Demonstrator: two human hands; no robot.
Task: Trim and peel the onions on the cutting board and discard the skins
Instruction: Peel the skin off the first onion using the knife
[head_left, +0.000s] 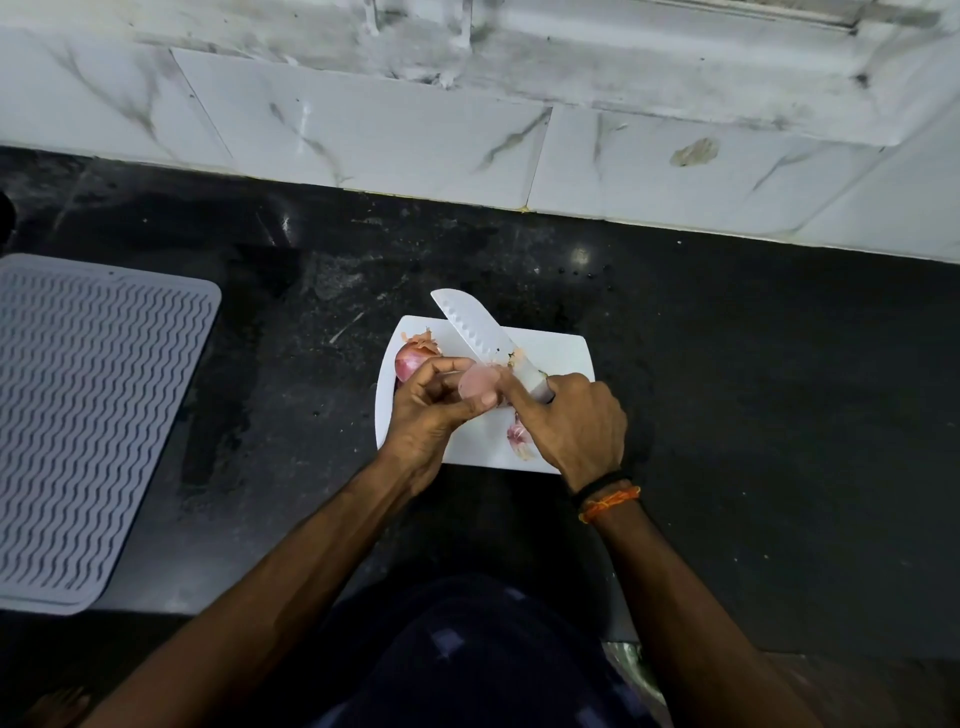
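Unpeeled red onion (410, 361) sits on the white plastic cutting board (558, 353), just behind the left hand (428, 408), which pinches a pale peeled onion (480, 384): light, firm, probably slippery. Right hand (576, 421) grips the white knife (480, 327). No readable writing anywhere.

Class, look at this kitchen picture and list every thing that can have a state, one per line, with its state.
Pale peeled onion: held in the left hand, off the board.
Red unpeeled onion: resting on the white cutting board, skin on.
White-bladed knife: gripped by the right hand, blade pointing away.
Onion skin scrap: lying loose on the board.
Grey ridged mat: flat on the counter.
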